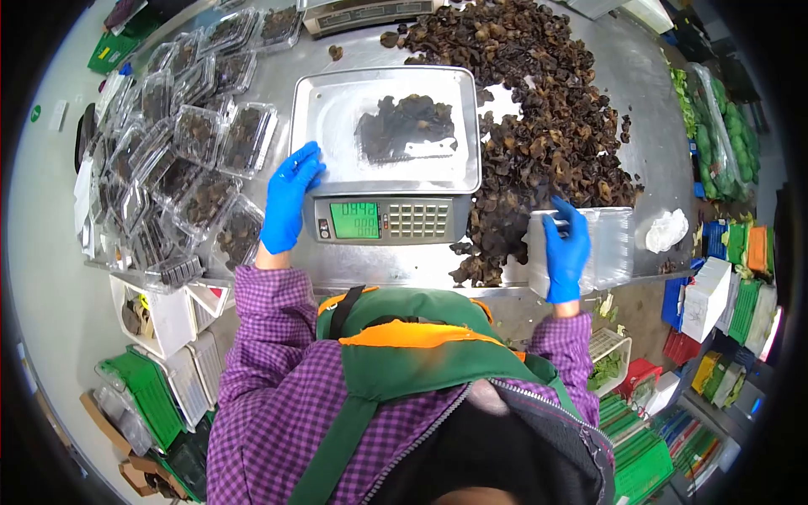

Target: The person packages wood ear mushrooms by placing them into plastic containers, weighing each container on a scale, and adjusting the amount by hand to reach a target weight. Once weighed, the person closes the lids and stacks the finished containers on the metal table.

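My left hand (292, 198), in a blue glove, rests at the lower left corner of the metal scale tray (328, 126), its fingers together; what they grip, if anything, is hidden. A heap of dark fungus (410, 128) in a clear container lies on the tray. Below it the green display (354, 220) of the scale is lit. My right hand (566, 250), also gloved in blue, is over the left end of a stack of clear plastic containers (608, 247), with thumb and fingers apart.
A large pile of dark fungus (539, 135) spreads right of the scale. Many filled clear boxes (199, 135) are heaped at the left. Another scale (366, 15) stands at the back. A crumpled white item (667, 231) lies far right. Crates (151, 396) stand below the table edge.
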Demonstrator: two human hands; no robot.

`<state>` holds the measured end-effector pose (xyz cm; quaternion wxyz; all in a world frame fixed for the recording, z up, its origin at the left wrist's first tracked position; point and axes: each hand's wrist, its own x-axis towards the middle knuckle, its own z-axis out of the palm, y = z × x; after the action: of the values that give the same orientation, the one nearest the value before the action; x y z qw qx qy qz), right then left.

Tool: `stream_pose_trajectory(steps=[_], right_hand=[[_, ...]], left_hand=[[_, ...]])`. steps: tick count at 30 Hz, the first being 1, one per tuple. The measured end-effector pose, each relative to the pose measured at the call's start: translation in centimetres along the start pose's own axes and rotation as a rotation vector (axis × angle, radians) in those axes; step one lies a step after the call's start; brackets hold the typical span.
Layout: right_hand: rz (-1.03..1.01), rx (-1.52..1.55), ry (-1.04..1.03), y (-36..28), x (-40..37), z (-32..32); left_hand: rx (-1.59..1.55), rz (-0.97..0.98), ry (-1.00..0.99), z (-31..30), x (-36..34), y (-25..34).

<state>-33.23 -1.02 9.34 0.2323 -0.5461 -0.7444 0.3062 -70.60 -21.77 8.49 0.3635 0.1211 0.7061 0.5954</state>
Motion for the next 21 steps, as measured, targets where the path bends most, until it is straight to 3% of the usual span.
stream_pose_trajectory(steps=[3,5,8,12,16,18,20,21], right_hand=[[-0.019,-0.249,0.045,5.9,-2.4,-1.5],[0.287,0.038,-0.205,9.1,-3.0,-1.5],[0.113,0.068,-0.076,8.4,-3.2,-0.8],[0.131,-0.04,-0.084,7.6,-3.3,-0.8],[0.226,0.247,-0.191,9.3,-2.4,-3.0],[0.229,0.301,-0.033,6.3,-2.6,-4.7],[0.088,0.092,0.123,2.6,-3.0,-7.3],[0.087,0.154,0.181,0.9,-3.2,-8.2]], left_hand=[[-0.017,0.04,-0.031,-0.5,0.4,0.5],[0.005,0.065,-0.032,0.4,0.3,1.6],[0.06,0.11,-0.06,2.0,0.6,2.5],[0.084,0.138,-0.11,3.1,2.1,2.2],[0.142,0.191,-0.106,3.8,4.5,2.0],[0.163,0.211,-0.073,4.5,5.8,1.9],[0.293,0.132,-0.001,5.6,7.8,1.9],[0.456,0.204,0.005,5.8,9.6,0.7]])
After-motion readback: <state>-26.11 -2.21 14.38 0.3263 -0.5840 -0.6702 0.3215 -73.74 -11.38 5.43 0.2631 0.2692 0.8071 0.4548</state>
